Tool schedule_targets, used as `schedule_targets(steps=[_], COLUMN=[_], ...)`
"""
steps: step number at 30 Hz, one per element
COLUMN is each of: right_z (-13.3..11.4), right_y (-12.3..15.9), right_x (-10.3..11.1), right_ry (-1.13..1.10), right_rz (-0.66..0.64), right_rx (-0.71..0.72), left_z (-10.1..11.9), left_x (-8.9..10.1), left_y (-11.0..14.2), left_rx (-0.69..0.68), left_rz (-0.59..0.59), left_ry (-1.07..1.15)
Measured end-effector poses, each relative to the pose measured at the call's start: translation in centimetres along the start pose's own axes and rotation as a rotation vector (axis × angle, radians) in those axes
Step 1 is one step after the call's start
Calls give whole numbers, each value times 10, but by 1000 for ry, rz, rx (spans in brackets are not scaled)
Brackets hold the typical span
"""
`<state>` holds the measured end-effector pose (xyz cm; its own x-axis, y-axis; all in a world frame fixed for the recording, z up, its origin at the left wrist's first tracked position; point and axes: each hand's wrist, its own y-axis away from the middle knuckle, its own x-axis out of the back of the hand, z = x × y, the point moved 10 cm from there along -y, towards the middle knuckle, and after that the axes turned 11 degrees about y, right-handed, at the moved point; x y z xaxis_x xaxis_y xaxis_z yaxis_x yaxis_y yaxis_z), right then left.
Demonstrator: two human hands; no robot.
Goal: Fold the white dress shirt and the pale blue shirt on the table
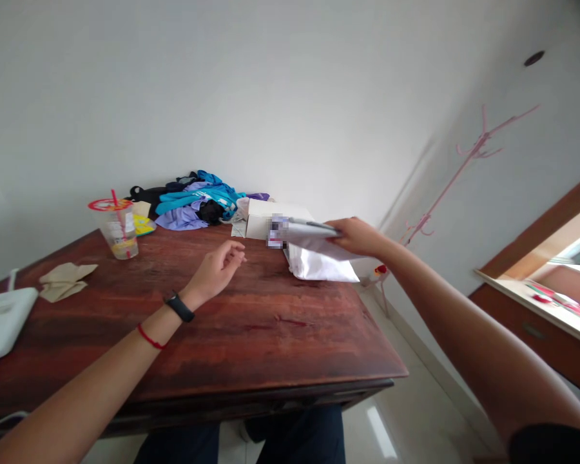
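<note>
My right hand (355, 236) grips the edge of a thin, flat, pale-grey item (314, 236) with a dark edge; blur hides its exact kind. It is held over a shiny white plastic package (319, 263) at the table's far right. Behind it stands a white box (263, 219), with a small printed item (276, 232) in front, its print pixelated. My left hand (221, 265) hovers above the wooden table (212, 348), fingers loosely curled and apart, with nothing seen in them. A dark band and a red string circle the left wrist.
Piled clothes (198, 200) lie against the wall. To the left are a plastic cup with a red straw (120, 229), a crumpled brown napkin (65, 280) and a white device (4, 322). A pink coat rack (457, 177) stands beyond the table's right edge.
</note>
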<state>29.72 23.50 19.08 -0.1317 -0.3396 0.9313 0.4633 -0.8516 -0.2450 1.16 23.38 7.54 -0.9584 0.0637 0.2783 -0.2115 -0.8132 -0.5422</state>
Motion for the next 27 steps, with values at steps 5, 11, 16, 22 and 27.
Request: schedule_targets(steps=[5, 11, 16, 22, 27], right_z=[70, 87, 74, -14, -143], right_y=[-22, -25, 4, 22, 10], right_x=[-5, -182, -210, -164, -157], right_ry=[119, -27, -112, -245, -496], right_rz=[371, -59, -77, 258, 294], right_rx=[-147, -158, -301, -196, 244], left_z=[-78, -98, -103, -100, -95], left_x=[-31, -41, -40, -46, -46], left_y=[25, 37, 35, 39, 38], left_rx=[99, 74, 91, 108, 106], left_rz=[-157, -160, -145, -177, -208], left_ry=[-104, -93, -68, -47, -56])
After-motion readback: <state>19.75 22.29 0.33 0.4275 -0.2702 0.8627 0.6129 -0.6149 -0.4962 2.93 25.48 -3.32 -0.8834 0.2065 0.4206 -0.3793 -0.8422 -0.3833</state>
